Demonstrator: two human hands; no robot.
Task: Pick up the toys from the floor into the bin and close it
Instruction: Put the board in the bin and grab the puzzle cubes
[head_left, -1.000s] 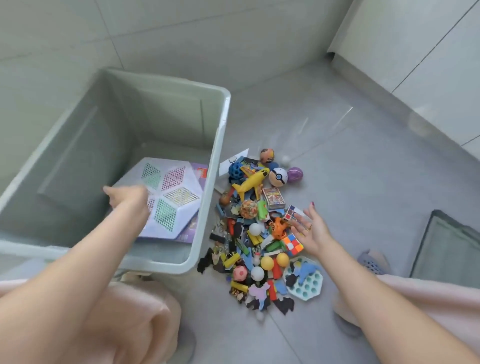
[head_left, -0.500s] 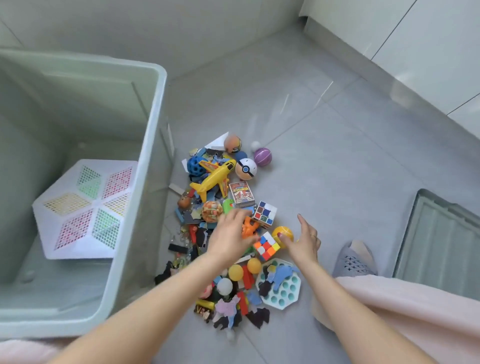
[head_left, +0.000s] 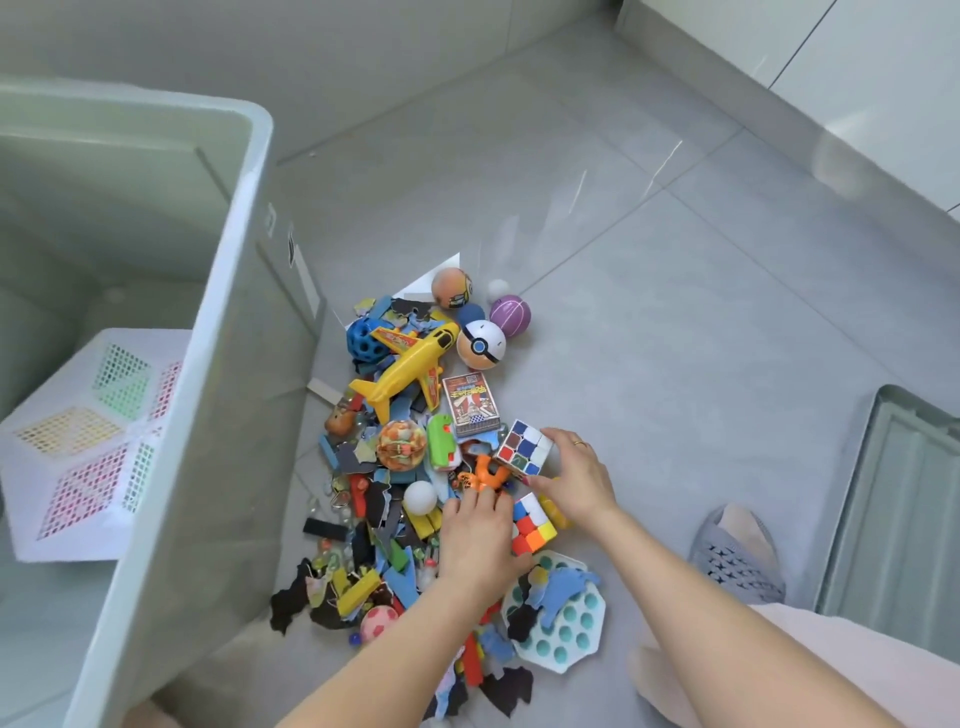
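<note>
Pale green translucent plastic bin (head_left: 218, 364) fills the left side of the grey tiled floor (head_left: 675, 312), lid off. A white hexagonal perforated board (head_left: 78, 441) with coloured mesh panels lies flat on its bottom.

Grey-green ribbed plastic lid (head_left: 904, 519) lies on the floor at the right edge, well apart from the bin.

Toy pile (head_left: 415, 467) sits on the floor just beside the bin's right wall, none of it in the bin. Yellow plastic toy airplane (head_left: 410, 369) lies at the pile's far end. White hexagonal tray with teal dimples (head_left: 566, 623) is at the near right end. White and orange ball with blue ring (head_left: 481, 344) is touching the plane's nose side; purple ball (head_left: 510, 315) just beside it. Red printed card box (head_left: 470, 402) lies between the plane and the hands.

Both forearms reach in from the bottom edge, converging on the pile's right side.

Right hand (head_left: 576, 480): palm down, fingers curled over a white-faced multicolour puzzle cube (head_left: 522, 447), gripping it; ring on one finger.

Left hand (head_left: 480, 530): palm down on the pile, fingertips on an orange plastic figure (head_left: 483, 475), thumb side against a second red, yellow and blue puzzle cube (head_left: 531, 530). Fingers bent; can't tell whether they grip the figure or just rest on it.

Grey knit slipper (head_left: 737, 556) is on the floor between the right forearm and the lid.
</note>
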